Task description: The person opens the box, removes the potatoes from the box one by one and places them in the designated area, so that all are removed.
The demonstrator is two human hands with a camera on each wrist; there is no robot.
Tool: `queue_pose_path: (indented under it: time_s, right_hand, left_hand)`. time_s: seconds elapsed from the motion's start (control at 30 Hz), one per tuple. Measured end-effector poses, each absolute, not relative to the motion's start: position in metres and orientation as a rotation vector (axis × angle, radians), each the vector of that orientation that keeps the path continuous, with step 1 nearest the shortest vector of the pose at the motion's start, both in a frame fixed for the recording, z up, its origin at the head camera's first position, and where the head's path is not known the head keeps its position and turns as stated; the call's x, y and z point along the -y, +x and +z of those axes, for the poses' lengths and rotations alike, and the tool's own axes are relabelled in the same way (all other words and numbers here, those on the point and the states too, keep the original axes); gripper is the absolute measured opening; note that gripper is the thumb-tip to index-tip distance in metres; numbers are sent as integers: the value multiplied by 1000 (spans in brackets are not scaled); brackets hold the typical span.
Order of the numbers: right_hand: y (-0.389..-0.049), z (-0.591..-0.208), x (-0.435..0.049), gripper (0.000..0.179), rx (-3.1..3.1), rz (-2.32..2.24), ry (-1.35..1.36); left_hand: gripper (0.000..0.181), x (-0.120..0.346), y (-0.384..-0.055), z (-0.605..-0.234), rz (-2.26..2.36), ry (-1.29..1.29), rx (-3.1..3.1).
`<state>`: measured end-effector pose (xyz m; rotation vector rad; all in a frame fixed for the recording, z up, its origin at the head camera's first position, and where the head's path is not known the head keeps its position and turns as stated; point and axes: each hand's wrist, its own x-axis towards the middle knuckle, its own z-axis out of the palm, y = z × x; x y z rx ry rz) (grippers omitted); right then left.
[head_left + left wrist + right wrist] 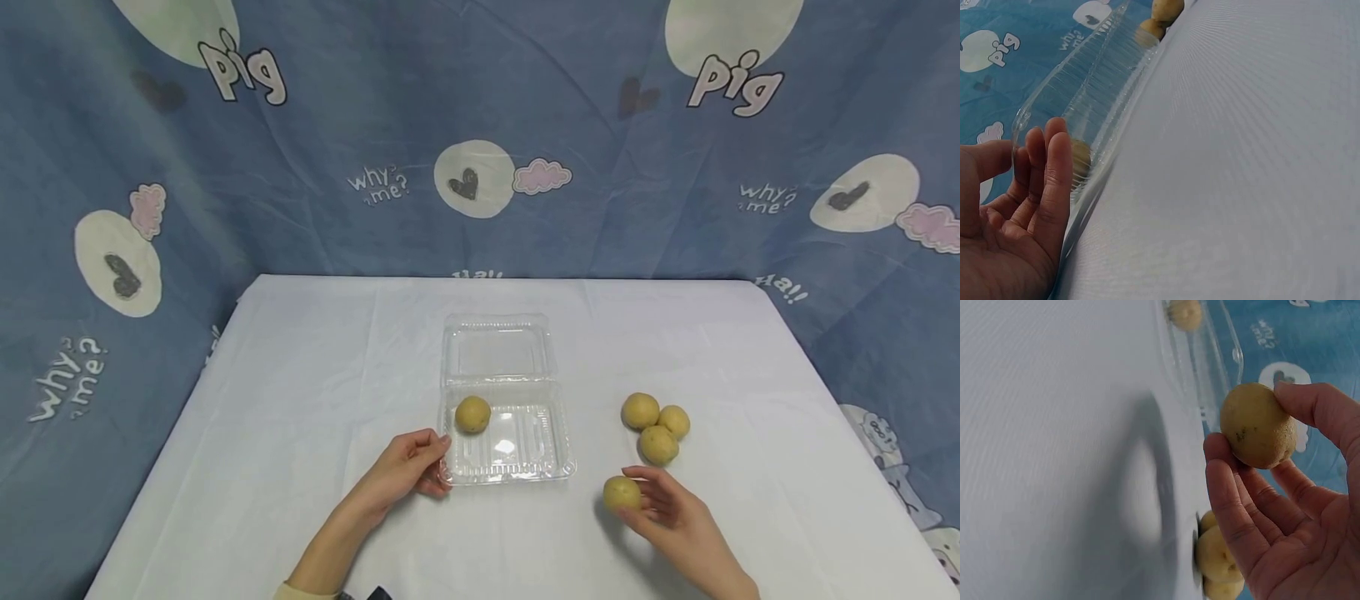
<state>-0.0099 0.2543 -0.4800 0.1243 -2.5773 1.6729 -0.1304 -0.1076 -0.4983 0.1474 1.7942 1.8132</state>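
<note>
Right hand (675, 517) pinched a potato (622, 493) between thumb and fingers.
Left hand (405, 471), fingers nearly straight, rested against the clear tray (525, 475).

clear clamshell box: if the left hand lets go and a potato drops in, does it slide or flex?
The clamshell box looks thin and see-through, so probably light and flexible. Only one potato weighs it down, so it may skid on the smooth tablecloth. The left hand at its corner likely steadies it.

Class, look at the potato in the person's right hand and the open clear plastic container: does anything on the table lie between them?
Nothing visible does. The right hand holds the potato just right of the container, with only bare tablecloth between. The other three potatoes lie farther back and to the right, off that line.
</note>
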Motion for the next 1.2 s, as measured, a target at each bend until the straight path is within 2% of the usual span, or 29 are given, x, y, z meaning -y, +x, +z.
queue_pose_path:
  time_s: [1.2]
  right_hand:
    - [2,-479,-303,44,2722,1364,-295]
  left_hand:
    - [35,106,-131,-498,1794,123,-1807]
